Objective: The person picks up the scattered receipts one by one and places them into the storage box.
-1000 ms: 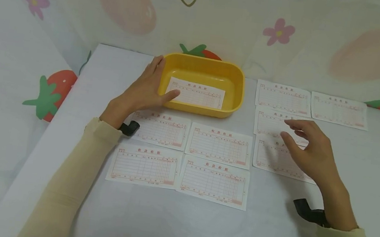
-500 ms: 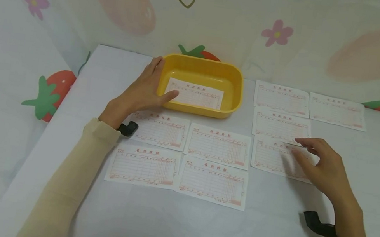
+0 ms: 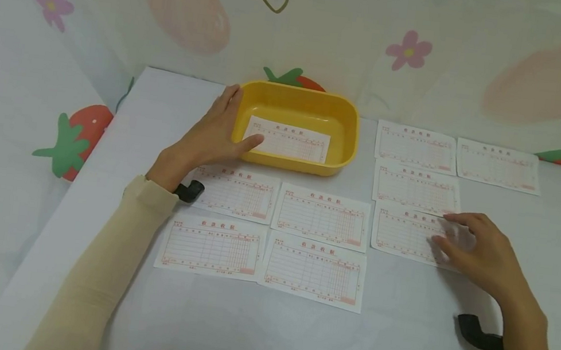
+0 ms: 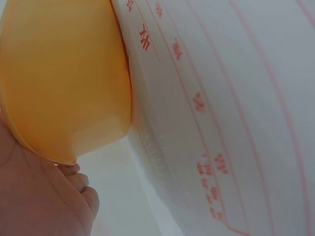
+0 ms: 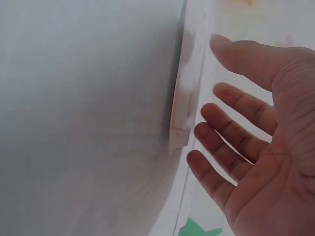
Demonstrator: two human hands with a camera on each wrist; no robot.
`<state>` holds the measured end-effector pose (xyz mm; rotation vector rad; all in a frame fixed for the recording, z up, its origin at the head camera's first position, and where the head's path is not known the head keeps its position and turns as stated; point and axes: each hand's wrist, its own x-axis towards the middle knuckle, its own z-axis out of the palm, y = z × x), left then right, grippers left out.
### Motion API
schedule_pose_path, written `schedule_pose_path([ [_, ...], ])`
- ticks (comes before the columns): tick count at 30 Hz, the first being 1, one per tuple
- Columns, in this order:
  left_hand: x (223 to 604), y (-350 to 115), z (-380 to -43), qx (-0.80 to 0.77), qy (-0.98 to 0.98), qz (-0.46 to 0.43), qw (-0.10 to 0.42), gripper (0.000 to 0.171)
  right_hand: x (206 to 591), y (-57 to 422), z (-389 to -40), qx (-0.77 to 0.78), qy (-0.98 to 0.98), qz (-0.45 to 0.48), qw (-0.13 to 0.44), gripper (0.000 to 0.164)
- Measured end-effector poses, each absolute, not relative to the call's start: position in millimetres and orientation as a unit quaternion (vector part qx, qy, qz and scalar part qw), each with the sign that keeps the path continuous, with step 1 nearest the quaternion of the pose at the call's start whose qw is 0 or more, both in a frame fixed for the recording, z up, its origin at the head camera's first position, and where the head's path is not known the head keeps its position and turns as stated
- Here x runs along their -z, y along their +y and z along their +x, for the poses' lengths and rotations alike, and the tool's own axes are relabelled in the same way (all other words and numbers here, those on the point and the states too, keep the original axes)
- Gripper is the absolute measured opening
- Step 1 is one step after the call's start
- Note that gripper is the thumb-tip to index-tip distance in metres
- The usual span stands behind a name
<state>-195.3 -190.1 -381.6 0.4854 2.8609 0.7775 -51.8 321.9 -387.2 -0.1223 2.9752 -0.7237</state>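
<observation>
My left hand (image 3: 213,124) grips the left end of a yellow plastic basin (image 3: 341,162), its thumb at the front rim and its fingers along the left side. In the left wrist view the fingers (image 4: 78,182) curl by the basin's rim. A white receipt slip (image 3: 289,140) with red print lies inside the basin. My right hand (image 3: 484,253) hovers over the right end of a receipt slip (image 3: 406,232), thumb and fingers apart. The right wrist view shows this hand (image 5: 266,142) holding nothing, its fingers relaxed beside the slip's edge.
Several receipt slips lie in front of the basin, among them a lower-left slip (image 3: 212,247) and a lower-right slip (image 3: 313,271). More lie at right, including a far-right slip (image 3: 498,166). A strawberry-print cloth (image 3: 327,36) hangs behind the white table (image 3: 242,332).
My right hand has moved right and toward me, from above the stacked slips to the right end of the nearest one. The left hand and the basin have stayed in place.
</observation>
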Motion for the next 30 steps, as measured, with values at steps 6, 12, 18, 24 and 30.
schedule_pose_path([
  [6,382,-191,-196,-0.262,0.948,0.166,0.066,0.111,388,327,-52,0.226,0.971,-0.048,0.054,0.065],
  [12,384,-192,-197,-0.259,0.949,0.167,0.065,0.111,389,331,-52,0.219,0.973,-0.053,0.052,0.068],
  [18,383,-192,-197,-0.259,0.949,0.166,0.064,0.11,389,333,-53,0.212,0.974,-0.046,0.062,0.069],
  [24,382,-192,-196,-0.255,0.951,0.16,0.069,0.111,388,336,-54,0.209,0.974,-0.037,0.08,0.067],
  [30,382,-191,-197,-0.255,0.951,0.162,0.066,0.111,387,336,-52,0.213,0.973,-0.018,0.092,0.056],
])
